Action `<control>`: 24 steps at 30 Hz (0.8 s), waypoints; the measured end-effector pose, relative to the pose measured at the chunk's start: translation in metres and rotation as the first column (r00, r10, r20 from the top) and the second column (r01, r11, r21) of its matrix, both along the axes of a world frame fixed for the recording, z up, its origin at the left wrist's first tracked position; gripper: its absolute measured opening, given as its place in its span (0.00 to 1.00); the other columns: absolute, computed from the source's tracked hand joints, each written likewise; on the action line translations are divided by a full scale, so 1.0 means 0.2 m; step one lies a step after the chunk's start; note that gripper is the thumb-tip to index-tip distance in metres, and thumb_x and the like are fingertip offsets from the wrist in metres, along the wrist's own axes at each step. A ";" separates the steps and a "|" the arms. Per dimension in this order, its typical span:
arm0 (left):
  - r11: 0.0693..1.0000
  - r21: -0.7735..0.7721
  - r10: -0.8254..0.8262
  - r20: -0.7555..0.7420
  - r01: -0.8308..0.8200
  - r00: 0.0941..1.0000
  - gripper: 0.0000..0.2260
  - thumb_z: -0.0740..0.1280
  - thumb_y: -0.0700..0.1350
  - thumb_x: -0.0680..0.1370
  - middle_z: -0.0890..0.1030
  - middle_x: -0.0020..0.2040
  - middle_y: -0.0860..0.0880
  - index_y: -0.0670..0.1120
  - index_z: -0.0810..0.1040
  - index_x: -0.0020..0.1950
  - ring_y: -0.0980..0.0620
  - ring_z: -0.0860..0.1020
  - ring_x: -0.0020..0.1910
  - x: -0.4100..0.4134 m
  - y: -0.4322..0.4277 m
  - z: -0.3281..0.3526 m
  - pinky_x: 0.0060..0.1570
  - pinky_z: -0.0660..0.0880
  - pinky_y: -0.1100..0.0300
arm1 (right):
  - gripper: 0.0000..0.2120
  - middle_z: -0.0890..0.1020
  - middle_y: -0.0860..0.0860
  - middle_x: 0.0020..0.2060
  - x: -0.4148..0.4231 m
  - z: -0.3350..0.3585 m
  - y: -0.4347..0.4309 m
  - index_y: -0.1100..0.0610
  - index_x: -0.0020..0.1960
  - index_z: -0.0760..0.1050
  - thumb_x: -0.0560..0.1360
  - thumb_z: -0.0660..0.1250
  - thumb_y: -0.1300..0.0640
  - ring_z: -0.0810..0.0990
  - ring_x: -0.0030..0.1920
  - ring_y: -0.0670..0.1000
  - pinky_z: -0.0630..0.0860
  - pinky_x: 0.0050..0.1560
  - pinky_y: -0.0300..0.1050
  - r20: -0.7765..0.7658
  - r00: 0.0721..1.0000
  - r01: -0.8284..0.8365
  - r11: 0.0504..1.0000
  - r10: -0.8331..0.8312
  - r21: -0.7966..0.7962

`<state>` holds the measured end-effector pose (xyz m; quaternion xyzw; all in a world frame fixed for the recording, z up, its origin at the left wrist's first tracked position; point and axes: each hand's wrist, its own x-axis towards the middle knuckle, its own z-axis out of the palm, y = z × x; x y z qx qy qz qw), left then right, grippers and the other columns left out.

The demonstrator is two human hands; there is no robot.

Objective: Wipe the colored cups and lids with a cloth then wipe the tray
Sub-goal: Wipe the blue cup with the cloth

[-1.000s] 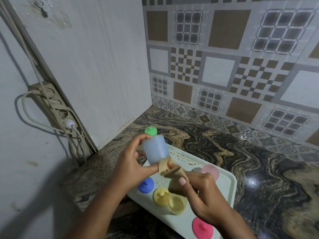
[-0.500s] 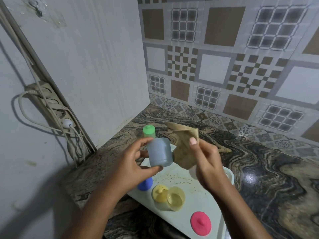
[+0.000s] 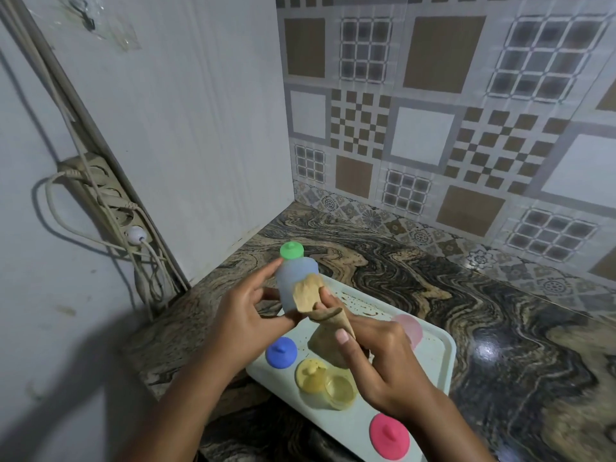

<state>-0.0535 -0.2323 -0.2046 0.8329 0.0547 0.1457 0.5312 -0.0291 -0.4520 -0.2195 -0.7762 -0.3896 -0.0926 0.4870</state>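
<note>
Left hand [image 3: 246,315] clamped on blue cup [image 3: 293,278]; right hand [image 3: 376,358] pinching cloth [image 3: 308,295], now lowered from beside the cup onto its side: wiping resumed. Below both hands, tray [image 3: 443,355] with lids and yellow cup [image 3: 338,386], apparently unwiped

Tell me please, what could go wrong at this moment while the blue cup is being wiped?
The left hand pinches the blue cup above the tray; it may slip and hit the yellow cup. The cloth in the right hand hangs over the tray's crumbs and could pick them up.
</note>
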 end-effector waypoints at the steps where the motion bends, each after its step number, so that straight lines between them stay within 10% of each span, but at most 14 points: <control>1: 1.000 0.012 0.000 -0.003 0.000 1.000 0.38 0.83 0.42 0.63 0.86 0.52 0.56 0.68 0.72 0.65 0.61 0.83 0.52 0.00 0.00 0.00 0.52 0.82 0.50 | 0.14 0.82 0.39 0.41 -0.01 -0.01 -0.01 0.65 0.46 0.82 0.83 0.60 0.62 0.79 0.51 0.38 0.69 0.53 0.24 0.012 1.000 -0.005 1.000 0.005 -0.013; 8: 0.993 -0.101 -0.070 -0.014 0.069 0.997 0.38 0.78 0.35 0.69 0.76 0.67 0.54 0.65 0.72 0.70 0.51 0.85 0.51 -0.02 -0.01 0.02 0.34 0.84 0.48 | 0.23 0.81 0.45 0.32 0.00 -0.11 -0.08 0.54 0.37 0.80 0.84 0.55 0.49 0.77 0.32 0.41 0.73 0.34 0.41 -0.258 0.966 0.069 0.991 -0.036 0.119; 16: 0.997 -0.017 -0.074 -0.110 0.072 0.991 0.42 0.83 0.45 0.64 0.78 0.55 0.74 0.67 0.67 0.71 0.59 0.83 0.52 -0.05 -0.05 -0.02 0.55 0.80 0.48 | 0.24 0.73 0.45 0.25 0.12 0.06 0.02 0.67 0.34 0.71 0.84 0.60 0.52 0.70 0.29 0.41 0.68 0.30 0.35 -0.494 0.855 0.394 0.820 -0.160 0.416; 21: 0.998 0.048 -0.030 -0.088 0.034 0.996 0.38 0.84 0.46 0.62 0.86 0.50 0.55 0.66 0.71 0.66 0.62 0.83 0.50 -0.03 -0.07 -0.02 0.50 0.81 0.57 | 0.21 0.76 0.51 0.31 0.12 0.09 0.09 0.56 0.40 0.78 0.83 0.57 0.44 0.71 0.34 0.44 0.70 0.31 0.52 -0.307 0.948 0.150 0.973 -0.091 0.176; 24: 0.994 0.112 0.005 -0.019 -0.002 1.000 0.34 0.83 0.46 0.64 0.85 0.51 0.53 0.58 0.75 0.66 0.61 0.83 0.47 -0.02 -0.08 0.01 0.49 0.80 0.61 | 0.13 0.84 0.43 0.60 0.09 0.08 0.10 0.53 0.60 0.83 0.85 0.59 0.56 0.80 0.58 0.35 0.76 0.47 0.38 -0.164 0.984 0.075 0.996 -0.065 0.056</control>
